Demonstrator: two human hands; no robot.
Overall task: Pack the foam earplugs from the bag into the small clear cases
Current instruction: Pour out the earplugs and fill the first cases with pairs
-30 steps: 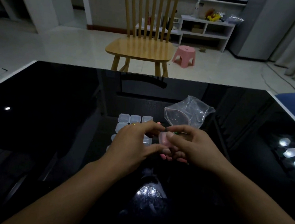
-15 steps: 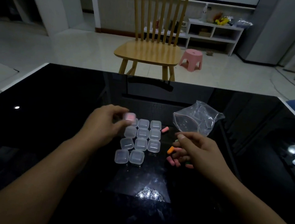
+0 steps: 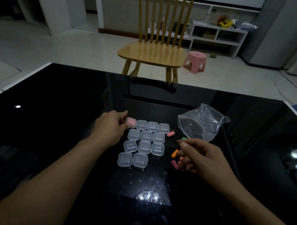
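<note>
Dim room, tiled floor. A wooden chair (image 3: 152,53) is standing just past the far edge of the black glass table (image 3: 54,107), with a pink stool (image 3: 196,61) beside it and a white shelf (image 3: 217,37) sitting against the back wall. The tabletop is reflecting a cluster of ceiling lights near me.

Head view, the only one. I am resting my left hand (image 3: 111,126) at the top left corner of the group of clear cases (image 3: 145,142). My thumb and fingers are pinching a case with pink inside (image 3: 131,122), which is sitting on the table just beside the first case of the back row. The other cases are lying closed, touching one another in rows.

My right hand (image 3: 200,157) is hovering to the right of the cases, fingers curled loosely inward; I cannot tell whether they are gripping anything. An orange earplug (image 3: 174,153) is showing just beside my fingertips, and pink earplugs (image 3: 174,164) are lying beneath them. Another pink earplug (image 3: 170,133) is lying near the right end of the back row. A green earplug (image 3: 184,138) is peeking out just above my thumb.

The clear plastic bag (image 3: 203,122) is lying crumpled on the table, beyond my right hand.
</note>
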